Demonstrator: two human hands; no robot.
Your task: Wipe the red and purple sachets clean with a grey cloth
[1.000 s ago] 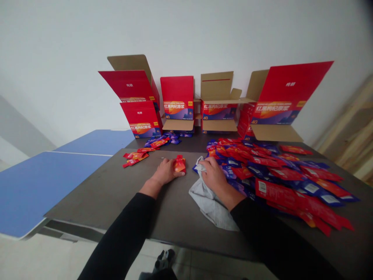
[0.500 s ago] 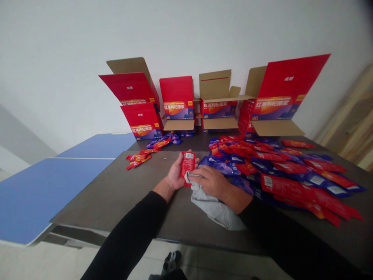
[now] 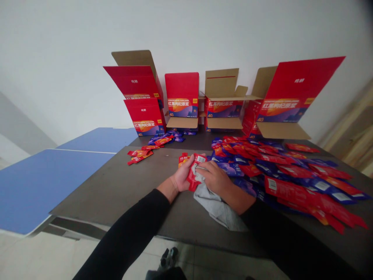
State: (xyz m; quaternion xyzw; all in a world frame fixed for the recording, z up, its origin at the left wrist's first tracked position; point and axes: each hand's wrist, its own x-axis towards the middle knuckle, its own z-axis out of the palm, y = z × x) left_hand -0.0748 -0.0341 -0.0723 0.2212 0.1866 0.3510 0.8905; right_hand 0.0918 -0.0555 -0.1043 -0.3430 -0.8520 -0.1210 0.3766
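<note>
Near the middle of the dark table, my left hand (image 3: 182,175) grips a red foil pouch (image 3: 191,184), its barcode side facing up. A grey cloth (image 3: 217,208) is bunched in my right hand (image 3: 217,179), which presses part of it onto the pouch's face. The rest of the cloth drapes down to the tabletop. Just beyond my left fingers shows a second red-and-orange pouch (image 3: 183,158); I cannot tell whether it is held too or lies on the table. To the right spreads a large heap of red and blue pouches (image 3: 262,159).
Open red cartons (image 3: 145,120) stand along the back by the wall, some stacked, with flaps (image 3: 284,130) sticking out. Several red pouches (image 3: 140,156) lie at the left, and a small mixed pile (image 3: 166,139) sits before the cartons. A blue table (image 3: 58,182) adjoins on the left.
The pouch in my left hand has tilted, and the cloth has moved up over its face with my right hand. A second red-and-orange pouch now shows behind my left hand. The view has shifted slightly.
</note>
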